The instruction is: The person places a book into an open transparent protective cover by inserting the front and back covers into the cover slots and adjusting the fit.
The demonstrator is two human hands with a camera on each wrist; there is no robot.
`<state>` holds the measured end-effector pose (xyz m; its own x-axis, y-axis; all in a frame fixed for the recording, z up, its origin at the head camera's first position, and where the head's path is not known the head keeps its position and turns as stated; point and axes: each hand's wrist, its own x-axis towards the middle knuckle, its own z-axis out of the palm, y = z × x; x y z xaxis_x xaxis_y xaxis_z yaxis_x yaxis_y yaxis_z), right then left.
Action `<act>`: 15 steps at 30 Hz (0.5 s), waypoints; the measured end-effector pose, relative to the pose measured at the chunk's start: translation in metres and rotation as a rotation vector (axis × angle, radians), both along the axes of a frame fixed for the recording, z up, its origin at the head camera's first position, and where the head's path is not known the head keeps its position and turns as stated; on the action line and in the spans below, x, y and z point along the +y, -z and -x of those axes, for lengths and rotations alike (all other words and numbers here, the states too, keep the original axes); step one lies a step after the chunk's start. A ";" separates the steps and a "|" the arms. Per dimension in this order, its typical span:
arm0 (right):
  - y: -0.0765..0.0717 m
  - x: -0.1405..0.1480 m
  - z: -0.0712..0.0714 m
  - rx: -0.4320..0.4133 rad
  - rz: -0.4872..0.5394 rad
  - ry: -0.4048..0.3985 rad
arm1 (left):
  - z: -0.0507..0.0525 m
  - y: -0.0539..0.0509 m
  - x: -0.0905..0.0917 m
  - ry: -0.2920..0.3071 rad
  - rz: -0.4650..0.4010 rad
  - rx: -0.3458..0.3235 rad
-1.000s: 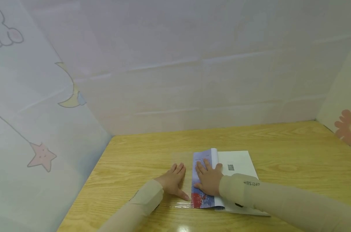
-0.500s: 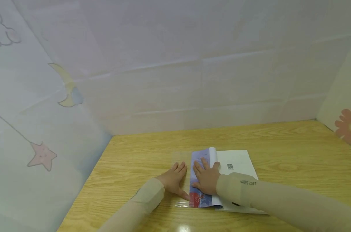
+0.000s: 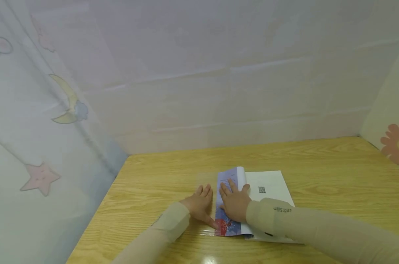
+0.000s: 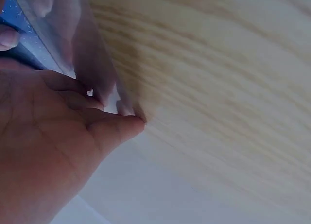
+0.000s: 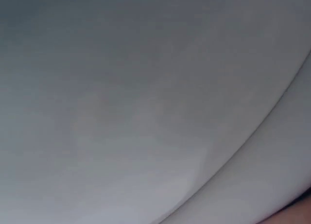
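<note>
A booklet lies on the table, its white back page [image 3: 268,180] with a printed square code facing up on the right. Its purple cover [image 3: 232,173], red at the near corner, is curled over to the left. My right hand [image 3: 236,206] rests flat on this cover with fingers spread. Beside it, my left hand [image 3: 198,207] lies with extended fingers on a clear plastic sheet [image 3: 206,232], its thumb at the cover's left edge. In the left wrist view, the fingers of the left hand [image 4: 58,131] touch the transparent sheet [image 4: 87,44]. A blurred pale surface [image 5: 136,107] fills most of the right wrist view.
The wood-grain table [image 3: 337,176] extends around the booklet. A pale cloth wall [image 3: 219,110] rises behind it, and printed side walls stand left and right. Both forearms wear light sleeves [image 3: 324,223].
The left hand has shifted slightly right, its thumb now reaching the cover's near-left edge. The right hand and cover have moved slightly left.
</note>
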<state>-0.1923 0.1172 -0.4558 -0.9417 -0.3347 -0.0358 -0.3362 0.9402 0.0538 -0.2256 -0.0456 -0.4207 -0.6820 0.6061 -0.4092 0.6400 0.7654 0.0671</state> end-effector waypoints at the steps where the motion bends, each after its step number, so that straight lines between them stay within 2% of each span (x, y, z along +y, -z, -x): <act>1: -0.001 0.000 0.000 0.011 0.037 0.007 | 0.000 0.000 0.001 0.000 0.004 0.002; 4: -0.004 0.001 -0.001 0.041 0.157 0.035 | -0.001 -0.002 0.004 -0.018 0.006 -0.011; 7: -0.010 0.001 -0.001 0.050 0.228 0.067 | -0.001 -0.003 0.005 -0.029 0.012 -0.016; 10: -0.017 0.003 0.000 0.047 0.239 0.072 | -0.002 -0.005 0.005 -0.034 0.017 -0.016; 15: -0.030 0.011 0.002 0.032 0.203 -0.005 | -0.003 -0.006 0.003 -0.038 0.016 -0.017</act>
<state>-0.1944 0.1283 -0.4262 -0.9394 -0.3369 0.0629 -0.3424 0.9311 -0.1260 -0.2226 -0.0429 -0.4146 -0.6974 0.5729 -0.4305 0.6089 0.7905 0.0656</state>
